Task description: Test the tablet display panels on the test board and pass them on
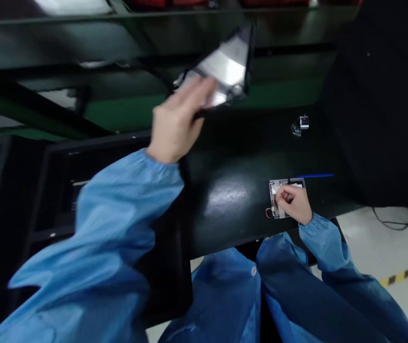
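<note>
My left hand [175, 124] is raised over the left part of the dark table, its fingers closed on the edge of a flat black-framed panel [225, 69]. The panel is tilted, with a shiny silvery face, and blurred by motion. Lower right, my right hand [294, 202] is over a small flat electronic assembly [276, 209] with silvery strips and a short red wire at its left corner. The right fingers are curled in a pinch; whether they hold something is hidden. A blue stick-like tool [318, 175] lies just behind the assembly.
A small shiny metal object [301, 124] stands at the table's [232, 195] back right. Black trays [61, 190] lie on the left. A shelf edge [82, 19] runs across the top, and a dark panel [382, 105] bounds the right side.
</note>
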The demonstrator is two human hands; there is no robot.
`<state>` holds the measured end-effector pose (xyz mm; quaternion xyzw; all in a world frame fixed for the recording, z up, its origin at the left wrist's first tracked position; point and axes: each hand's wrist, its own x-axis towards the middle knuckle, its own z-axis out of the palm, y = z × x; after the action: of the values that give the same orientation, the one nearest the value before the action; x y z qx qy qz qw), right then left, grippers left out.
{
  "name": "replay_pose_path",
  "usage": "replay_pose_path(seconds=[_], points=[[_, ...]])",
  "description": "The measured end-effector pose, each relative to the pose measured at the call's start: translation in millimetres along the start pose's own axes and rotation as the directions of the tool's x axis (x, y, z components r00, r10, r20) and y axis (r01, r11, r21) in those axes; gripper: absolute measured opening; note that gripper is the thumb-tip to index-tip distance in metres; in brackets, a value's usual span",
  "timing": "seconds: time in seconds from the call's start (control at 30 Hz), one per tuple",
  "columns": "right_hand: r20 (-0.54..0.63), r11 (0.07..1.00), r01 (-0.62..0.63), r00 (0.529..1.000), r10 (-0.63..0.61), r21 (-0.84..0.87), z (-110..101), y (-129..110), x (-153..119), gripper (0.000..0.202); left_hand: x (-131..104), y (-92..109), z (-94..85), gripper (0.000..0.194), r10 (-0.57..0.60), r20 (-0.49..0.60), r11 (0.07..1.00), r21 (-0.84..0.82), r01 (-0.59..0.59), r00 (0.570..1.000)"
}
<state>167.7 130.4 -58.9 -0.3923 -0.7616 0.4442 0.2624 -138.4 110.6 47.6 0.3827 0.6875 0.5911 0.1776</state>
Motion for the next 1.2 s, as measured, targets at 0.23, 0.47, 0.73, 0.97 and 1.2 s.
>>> replay_pose_path(seconds=[0.23, 0.47, 0.73, 0.97, 1.2], points=[[-0.001, 0.988, 0.144, 0.990, -0.144, -0.051, 0, 5, 0, 0.015, 115, -90, 44.1, 0.056, 0.134, 0.584, 0.505, 0.655, -0.562, 0.801], [-0.287, 0.895, 0.217, 0.895, -0.341, -0.389, -47, 16, 55, 0.013, 163, -111, 54.6, 0.059, -0.105, 0.478, 0.382, 0.829, -0.408, 0.872], [-0.171, 0.716, 0.197, 0.897, -0.407, -0.669, -80, 58, 158, 0.063, 174, -58, 31.2, 0.086, -0.234, 0.578, 0.415, 0.786, -0.457, 0.782], [-0.168, 0.650, 0.188, 0.880, -0.445, -0.737, -87, 64, 167, 0.057, 69, -22, -102.1, 0.066, -0.141, 0.700, 0.432, 0.680, -0.593, 0.700], [-0.107, 0.682, 0.289, 0.874, -0.475, -0.672, -87, 16, 127, 0.076, -31, -70, -202.1, 0.073, -0.452, 0.503, 0.329, 0.862, -0.387, 0.736]])
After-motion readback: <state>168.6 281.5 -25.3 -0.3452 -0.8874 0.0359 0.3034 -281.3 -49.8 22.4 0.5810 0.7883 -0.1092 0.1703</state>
